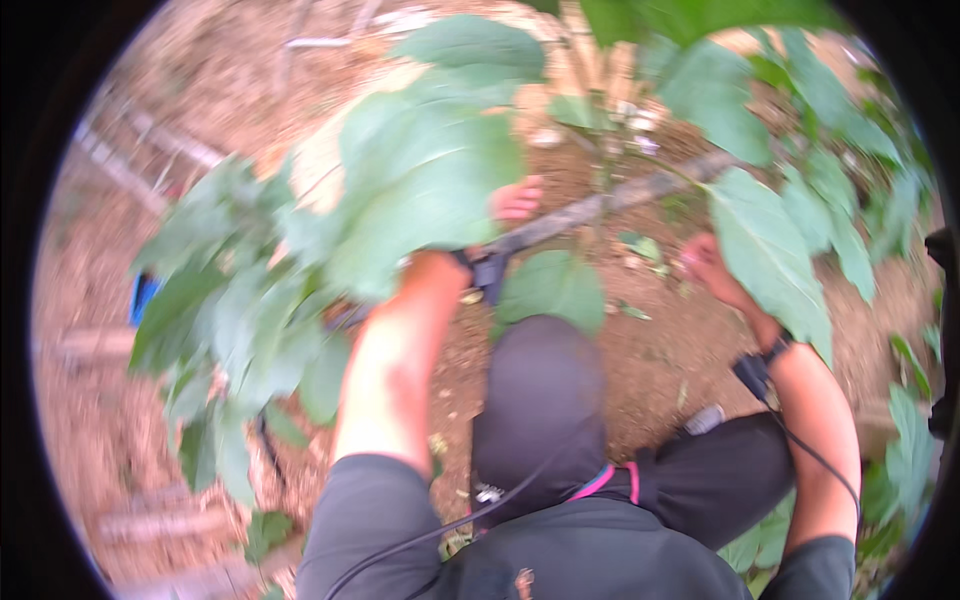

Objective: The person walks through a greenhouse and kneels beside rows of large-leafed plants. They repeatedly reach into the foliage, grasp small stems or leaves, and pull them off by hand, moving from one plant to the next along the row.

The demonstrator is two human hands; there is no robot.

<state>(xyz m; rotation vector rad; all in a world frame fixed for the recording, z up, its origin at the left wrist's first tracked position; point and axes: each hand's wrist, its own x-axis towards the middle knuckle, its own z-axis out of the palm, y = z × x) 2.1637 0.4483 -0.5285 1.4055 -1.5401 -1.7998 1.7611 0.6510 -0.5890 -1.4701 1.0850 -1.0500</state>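
Note:
My left hand [517,199] reaches under a broad green leaf [431,165], which covers most of it. Only its fingertips show past the leaf's right edge, above a grey-brown pole [570,216] lying across the soil. On the right, my right hand [709,264] is low over the bare soil [637,352], its fingers blurred. A drooping leaf [765,247] hangs just beside it and covers part of the wrist. Whether either hand holds anything cannot be made out. Between the hands rises a plant stem [602,172].
Dense leafy foliage [247,292] stands to my left, with more leaves [832,195] at the right. A blue object [142,296] shows behind the left foliage. My bent knee [547,382] is close to a low leaf [553,292]. A cable [480,514] crosses my body.

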